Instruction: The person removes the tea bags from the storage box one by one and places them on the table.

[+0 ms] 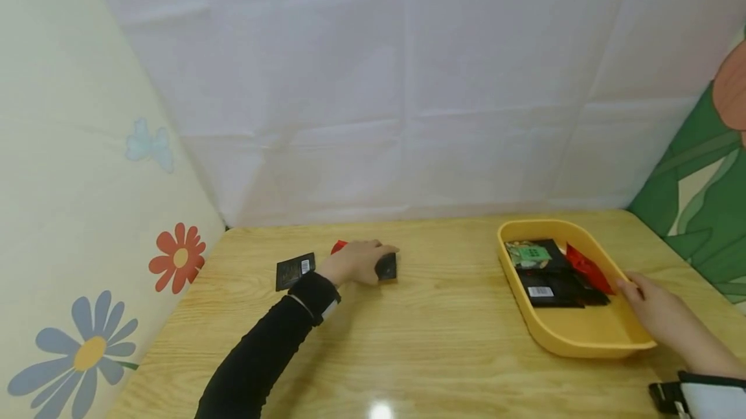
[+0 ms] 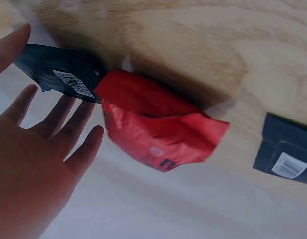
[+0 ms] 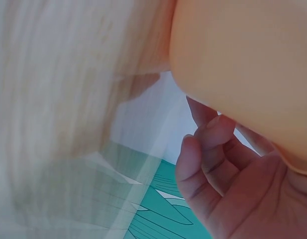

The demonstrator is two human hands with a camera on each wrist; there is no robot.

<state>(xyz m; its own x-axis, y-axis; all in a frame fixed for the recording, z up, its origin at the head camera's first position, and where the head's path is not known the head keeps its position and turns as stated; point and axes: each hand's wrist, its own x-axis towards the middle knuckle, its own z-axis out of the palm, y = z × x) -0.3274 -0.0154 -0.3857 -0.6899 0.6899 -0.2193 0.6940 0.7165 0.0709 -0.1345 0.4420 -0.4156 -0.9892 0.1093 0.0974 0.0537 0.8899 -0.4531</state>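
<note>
My left hand (image 1: 358, 262) is over the table's back left part, at a small black packet (image 1: 386, 266). In the left wrist view the thumb and spread, fairly straight fingers of the left hand (image 2: 49, 139) lie either side of that black packet (image 2: 68, 72) with its barcode; whether they touch it I cannot tell. Beside it sits a crumpled red packet (image 2: 158, 124), mostly hidden by the hand in the head view. My right hand (image 1: 658, 309) grips the right rim of a yellow tray (image 1: 548, 335), fingers curled against its outside in the right wrist view.
Another black packet (image 1: 294, 271) lies left of the left wrist. Inside the tray are several black packets (image 1: 550, 289), a green-labelled packet (image 1: 527, 254) and a red packet (image 1: 588, 270). A white sheet (image 1: 408, 82) hangs behind the wooden table (image 1: 431, 341).
</note>
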